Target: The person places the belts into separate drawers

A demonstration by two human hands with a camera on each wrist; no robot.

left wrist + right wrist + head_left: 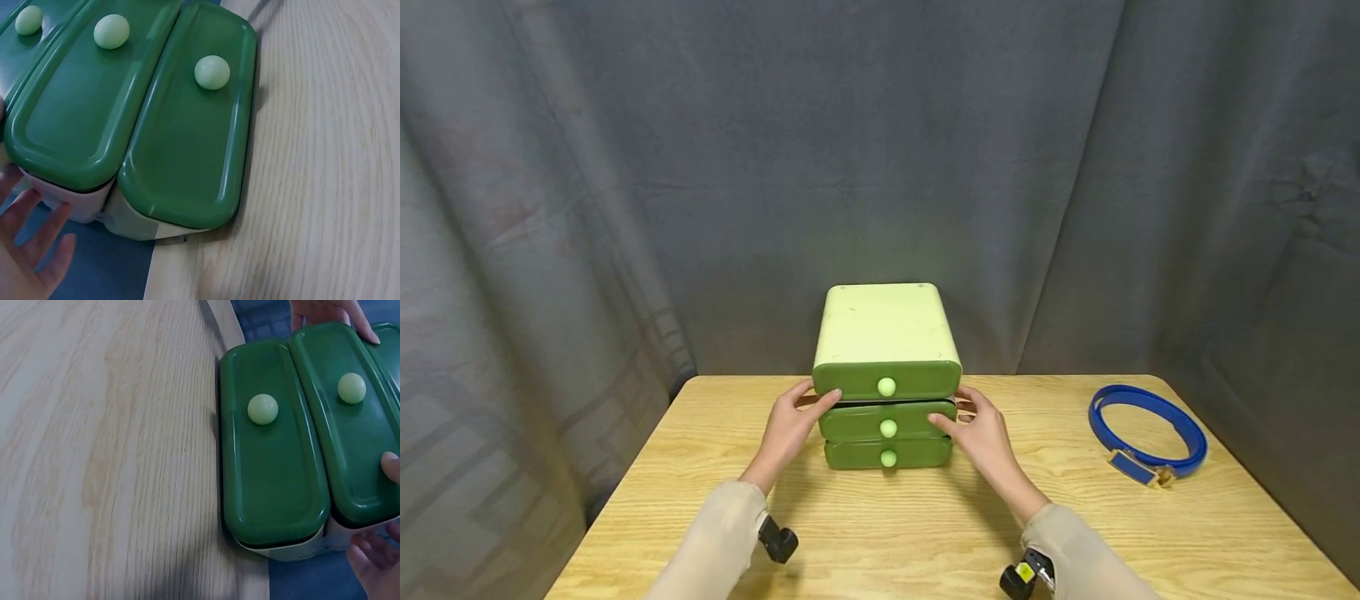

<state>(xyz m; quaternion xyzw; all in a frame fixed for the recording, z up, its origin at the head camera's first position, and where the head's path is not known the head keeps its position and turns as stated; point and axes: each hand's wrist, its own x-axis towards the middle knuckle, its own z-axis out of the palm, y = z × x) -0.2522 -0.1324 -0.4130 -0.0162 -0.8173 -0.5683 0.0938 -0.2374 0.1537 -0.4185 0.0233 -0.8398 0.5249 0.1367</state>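
A small drawer cabinet with a pale yellow-green top stands on the table. Its three dark green drawer fronts bear round pale knobs. A dark gap shows between the top drawer and the middle drawer. At the left side my left hand grips the cabinet, thumb near the top drawer's lower corner, fingers along the side. Opposite it, my right hand holds the right side, its thumb on the middle drawer's front. The bottom drawer is untouched.
A coiled blue belt with a gold-edged buckle lies at the table's right. Grey curtains hang behind and beside the wooden table.
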